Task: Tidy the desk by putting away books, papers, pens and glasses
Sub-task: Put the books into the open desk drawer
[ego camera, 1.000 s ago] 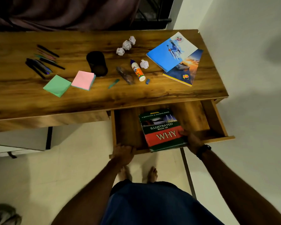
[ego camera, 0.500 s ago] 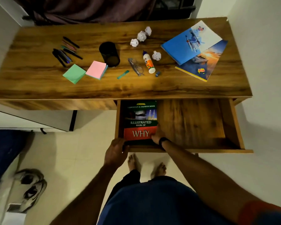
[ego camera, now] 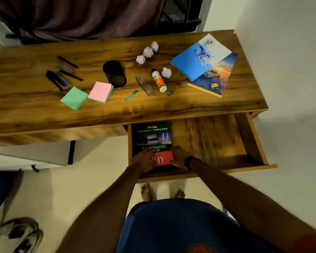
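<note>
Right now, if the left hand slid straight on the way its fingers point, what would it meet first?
The left hand already lies flat on the book; sliding on, it would cross the cover toward the drawer back under the desk edge. Depth there is unclear.

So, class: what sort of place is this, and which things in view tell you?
Probably a study corner of a bedroom at home: a wooden desk against a curtained window, strewn with pens and notebooks, its drawer open, shoes on the floor.

Book in the open drawer

Both hands, left (ego camera: 144,160) and right (ego camera: 180,157), rest on the book (ego camera: 153,137) at the drawer's (ego camera: 217,141) left end.
</note>
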`<state>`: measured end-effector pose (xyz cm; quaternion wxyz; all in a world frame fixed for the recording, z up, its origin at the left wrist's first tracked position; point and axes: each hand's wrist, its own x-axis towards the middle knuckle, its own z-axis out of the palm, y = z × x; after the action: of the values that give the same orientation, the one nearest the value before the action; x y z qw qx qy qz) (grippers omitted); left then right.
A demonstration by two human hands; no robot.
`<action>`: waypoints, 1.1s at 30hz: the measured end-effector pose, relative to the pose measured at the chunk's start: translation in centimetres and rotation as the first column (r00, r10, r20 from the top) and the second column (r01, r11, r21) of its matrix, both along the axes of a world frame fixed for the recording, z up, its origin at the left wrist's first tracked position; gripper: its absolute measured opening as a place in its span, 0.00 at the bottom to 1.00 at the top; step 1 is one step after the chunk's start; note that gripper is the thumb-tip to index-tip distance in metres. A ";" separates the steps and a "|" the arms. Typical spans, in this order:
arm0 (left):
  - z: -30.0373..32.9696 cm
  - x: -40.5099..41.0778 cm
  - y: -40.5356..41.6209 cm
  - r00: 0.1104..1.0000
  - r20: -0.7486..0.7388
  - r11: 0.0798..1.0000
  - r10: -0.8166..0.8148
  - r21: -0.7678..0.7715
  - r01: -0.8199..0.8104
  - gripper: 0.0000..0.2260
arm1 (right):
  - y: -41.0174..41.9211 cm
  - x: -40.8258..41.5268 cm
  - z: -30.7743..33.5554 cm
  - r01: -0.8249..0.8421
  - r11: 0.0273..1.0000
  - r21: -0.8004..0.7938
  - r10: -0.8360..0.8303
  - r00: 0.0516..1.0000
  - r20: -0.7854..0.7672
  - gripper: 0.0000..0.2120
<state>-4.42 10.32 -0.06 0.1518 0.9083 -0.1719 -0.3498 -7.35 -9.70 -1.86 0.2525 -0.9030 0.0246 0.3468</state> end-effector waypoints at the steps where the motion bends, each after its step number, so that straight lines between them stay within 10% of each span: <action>1: 0.6 0.9 -0.5 0.998 0.061 0.999 -0.002 -0.041 0.005 0.30 | -0.3 0.9 1.0 0.043 0.999 0.020 -0.044 0.997 0.061 0.27; 8: 5.6 9.3 -7.0 0.896 0.443 0.961 0.007 -0.250 0.116 0.27 | -5.3 6.6 7.9 0.346 0.936 0.059 -0.331 0.814 0.476 0.23; 17: 6.0 16.0 -15.9 0.917 0.395 0.969 -0.047 -0.203 0.137 0.31 | -17.9 13.5 10.3 0.737 0.663 0.134 -0.723 0.583 0.371 0.25; 21: 6.8 19.3 -20.2 0.922 0.387 0.979 -0.033 -0.172 0.108 0.34 | -22.2 17.4 9.6 0.647 0.742 0.175 -0.654 0.642 0.399 0.30; 26: 6.8 26.4 -27.0 0.932 0.363 0.988 0.021 -0.151 0.036 0.33 | -25.7 19.6 6.5 0.343 0.924 -0.172 -0.261 0.891 0.372 0.34; 33: 6.3 33.7 -33.0 0.921 0.337 0.979 0.194 -0.123 -0.162 0.33 | -28.8 15.7 4.6 0.352 0.924 -0.146 -0.219 0.805 0.552 0.24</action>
<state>29.24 -22.69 6.28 0.1921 0.9596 -0.1286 -0.1606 8.40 -38.52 2.71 0.1874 -0.9724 0.1334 0.0386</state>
